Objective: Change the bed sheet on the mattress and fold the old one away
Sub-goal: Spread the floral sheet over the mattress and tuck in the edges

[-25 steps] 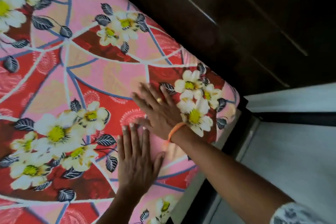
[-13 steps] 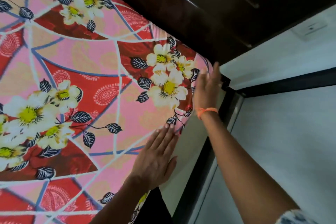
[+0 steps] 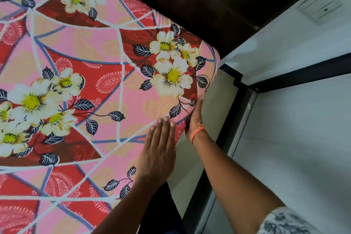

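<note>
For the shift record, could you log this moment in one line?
left hand flat on bed sheet | right hand at mattress edge | tucking

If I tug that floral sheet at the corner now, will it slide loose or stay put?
Probably stays: the floral sheet looks stretched smooth round the mattress corner, with no slack showing. It is thin and floppy, so a free edge would likely wrinkle. The left hand lies flat on top; the right hand works at its side.

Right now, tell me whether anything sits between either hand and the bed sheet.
Nothing visible does. The left hand lies flat on the bed sheet near the mattress edge, fingers straight. The right hand is against the sheet's side at the corner; its fingers are hidden behind the edge, so its grip cannot be told.
</note>
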